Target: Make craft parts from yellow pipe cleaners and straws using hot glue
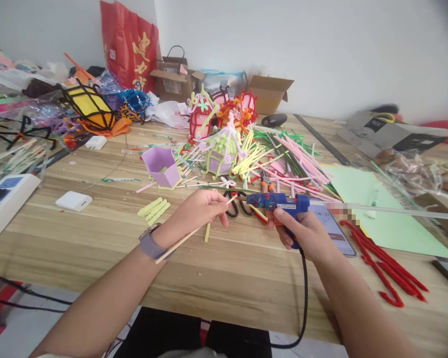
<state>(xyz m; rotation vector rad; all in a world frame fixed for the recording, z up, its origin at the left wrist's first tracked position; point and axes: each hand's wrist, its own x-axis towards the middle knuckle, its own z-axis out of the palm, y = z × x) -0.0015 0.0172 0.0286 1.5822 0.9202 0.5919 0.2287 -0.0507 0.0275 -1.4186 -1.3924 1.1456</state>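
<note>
My left hand (205, 208) pinches a thin wooden stick (182, 240) near its upper end; the rest slants down past my wrist. In my right hand (302, 227) is a blue hot glue gun (276, 201) with a clear glue stick (395, 211) reaching out behind it. The gun's nozzle is at the stick's upper tip; whether they touch I cannot tell. A black cord hangs from the gun's handle. Behind my hands are a purple paper cup shape (163, 171) and a pipe-cleaner lantern (222, 154). Twisted yellow-green pieces (154, 211) lie to the left.
Pink, yellow and green pipe cleaners (294, 159) lie behind the gun, with orange-handled pliers (267, 183) beside them. A phone (336, 233) is under my right hand's side, near red pipe cleaners (386, 263) and a green sheet (392, 219). A white charger (73, 200) sits left.
</note>
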